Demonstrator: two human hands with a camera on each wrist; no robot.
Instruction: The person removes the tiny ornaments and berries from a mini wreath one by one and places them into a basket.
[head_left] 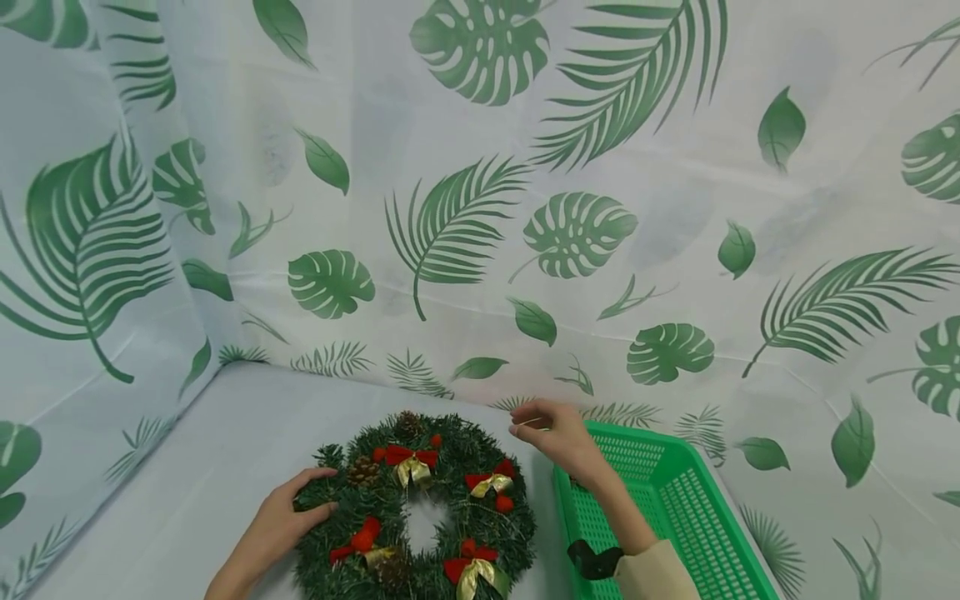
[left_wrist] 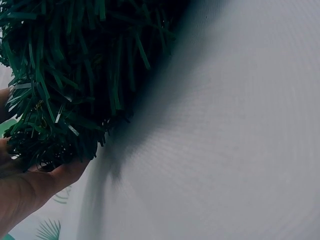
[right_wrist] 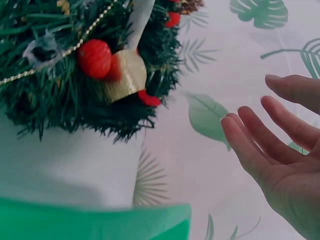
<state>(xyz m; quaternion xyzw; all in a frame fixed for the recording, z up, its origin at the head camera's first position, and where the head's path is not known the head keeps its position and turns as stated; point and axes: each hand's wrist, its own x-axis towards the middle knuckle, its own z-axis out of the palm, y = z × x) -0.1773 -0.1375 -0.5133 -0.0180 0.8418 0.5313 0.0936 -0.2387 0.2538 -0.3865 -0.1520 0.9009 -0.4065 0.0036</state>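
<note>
A green Christmas wreath (head_left: 465,450) lies at the front of the white table, trimmed with red and gold bows, red berries and pine cones. On its left side my left hand (head_left: 288,521) grips the outer edge, thumb and fingers spread around the tinsel greenery. The left wrist view shows those fingers (left_wrist: 70,172) against the dark wreath needles (left_wrist: 65,85). My right hand (head_left: 558,437) hovers past the wreath's upper right, near the basket's back corner. Its loosely bent fingers hold nothing in the right wrist view, apart from the wreath's red berry (right_wrist: 95,59) and gold ribbon (right_wrist: 127,75).
Right of the wreath stands a green perforated plastic basket (head_left: 720,508), partly covered by my right forearm. A black object (head_left: 592,560) shows beside my right sleeve. A white curtain (head_left: 465,333) with green leaf prints hangs behind and left of the table (head_left: 247,425).
</note>
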